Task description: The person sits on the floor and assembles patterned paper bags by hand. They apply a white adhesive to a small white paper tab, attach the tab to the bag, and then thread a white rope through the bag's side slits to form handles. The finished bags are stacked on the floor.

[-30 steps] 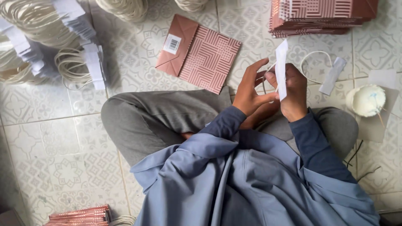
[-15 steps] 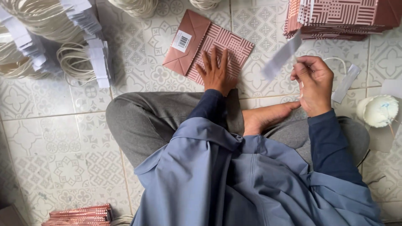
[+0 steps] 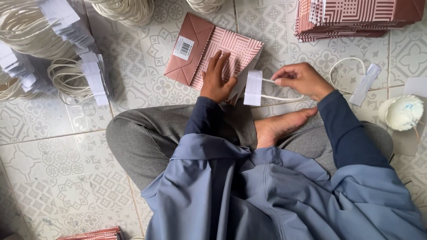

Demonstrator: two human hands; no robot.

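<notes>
The right hand (image 3: 301, 80) pinched a white cord handle (image 3: 275, 90) in a tight grip, its paper tab (image 3: 253, 87) hanging at the open mouth of a flat pink patterned bag (image 3: 213, 49). The left hand (image 3: 216, 79) lay spread, fingers pressing the bag to the tiled floor (image 3: 58, 160), apparently to steady it. A stack of bags (image 3: 356, 18) lay beyond, handle bundles (image 3: 66, 75) to the left.

A light blue outer top is worn, loose and creased, with a stitched seam down its front. Dark navy long sleeves are seen beneath it, close-fitting and reaching the wrists of the left hand (image 3: 216, 82) and right hand (image 3: 302, 80). Grey trousers are worn. The foot (image 3: 278, 126) is bare.
</notes>
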